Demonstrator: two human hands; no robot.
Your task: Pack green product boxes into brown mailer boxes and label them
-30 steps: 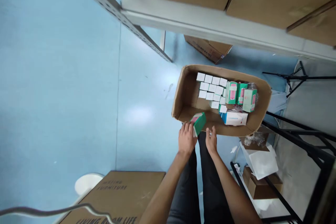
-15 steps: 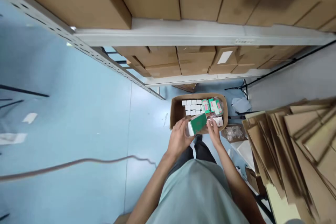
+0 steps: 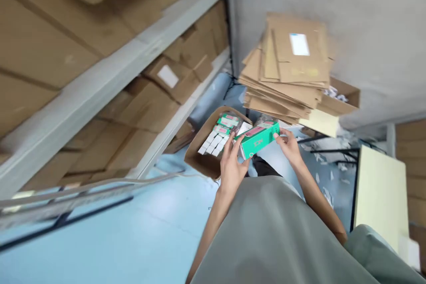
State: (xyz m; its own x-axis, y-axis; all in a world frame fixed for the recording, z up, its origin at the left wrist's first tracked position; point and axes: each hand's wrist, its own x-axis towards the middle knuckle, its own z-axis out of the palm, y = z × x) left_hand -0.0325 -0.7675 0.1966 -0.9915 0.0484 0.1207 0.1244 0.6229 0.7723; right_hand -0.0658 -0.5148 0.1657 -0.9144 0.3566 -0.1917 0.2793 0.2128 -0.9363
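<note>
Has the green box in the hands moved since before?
Yes. Judged against the cardboard carton, the green box moved outward and now shows mostly past the carton's rim.

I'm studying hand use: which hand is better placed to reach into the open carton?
Probably the left hand: it appears nearer the carton than the right hand; both hold the green box.

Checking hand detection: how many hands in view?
2: the left hand at the left end of the green box, the right hand at its right end. No other hand shows.
</note>
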